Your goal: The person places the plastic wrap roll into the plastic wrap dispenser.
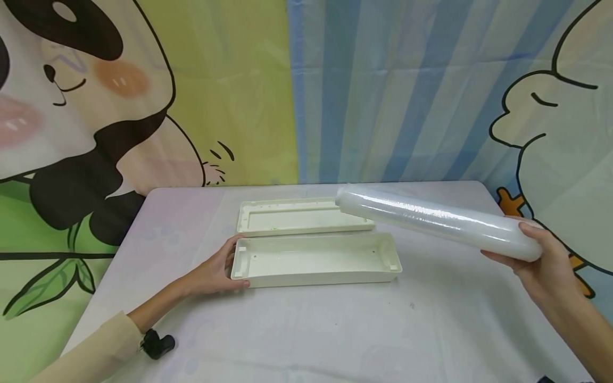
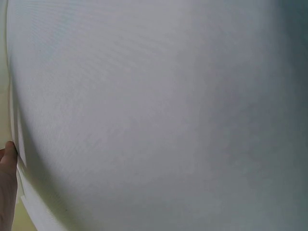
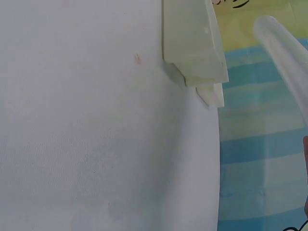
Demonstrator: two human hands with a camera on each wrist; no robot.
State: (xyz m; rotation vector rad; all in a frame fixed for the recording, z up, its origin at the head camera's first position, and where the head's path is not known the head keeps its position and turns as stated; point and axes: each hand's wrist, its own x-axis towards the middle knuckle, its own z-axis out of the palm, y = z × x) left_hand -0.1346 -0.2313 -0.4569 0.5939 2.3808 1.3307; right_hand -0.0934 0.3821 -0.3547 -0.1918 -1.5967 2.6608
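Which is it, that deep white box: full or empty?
Empty: nothing lies inside the white box, and the plastic roll is outside it, held by the right hand.

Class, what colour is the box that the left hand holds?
The box is pale cream, seen best in the head view.

Counted one roll of clear film (image 1: 440, 221), one deep box (image 1: 321, 279) and one shallow lid (image 1: 292, 217) on one worktop (image 1: 311, 335). Tallied one left hand (image 1: 217, 271) and one right hand (image 1: 545, 270), totalling two. Also logged one beige sleeve (image 1: 98, 348), plus two printed figures: one panda (image 1: 72, 122), one white figure (image 1: 570, 175).
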